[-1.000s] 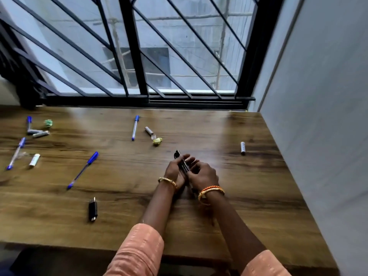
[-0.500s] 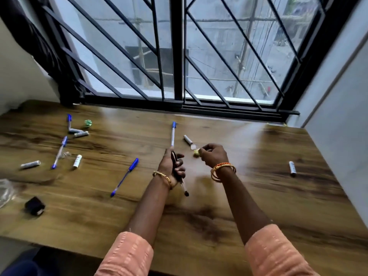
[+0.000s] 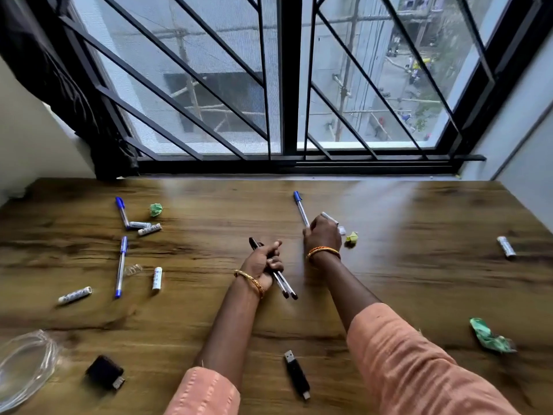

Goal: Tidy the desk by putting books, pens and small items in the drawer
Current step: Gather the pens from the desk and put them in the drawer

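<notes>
The tabletop (image 3: 419, 280) is wood-grained with a soft sheen. Pens (image 3: 282, 281) held in the left hand's fingers (image 3: 273, 250) look like glossy plastic. Left of them lie smooth, shiny batteries (image 3: 149, 229). Right of the right hand's fingers (image 3: 321, 224), crumpled paper (image 3: 351, 237). Sleeves (image 3: 419, 369) are matt woven cloth; bangles (image 3: 322, 251) gleam like metal.

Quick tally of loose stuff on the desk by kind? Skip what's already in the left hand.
Blue-capped pens: 3
Batteries: 6
Crumpled wrappers: 3
USB sticks: 1
Small black adapter: 1
Total: 14
</notes>
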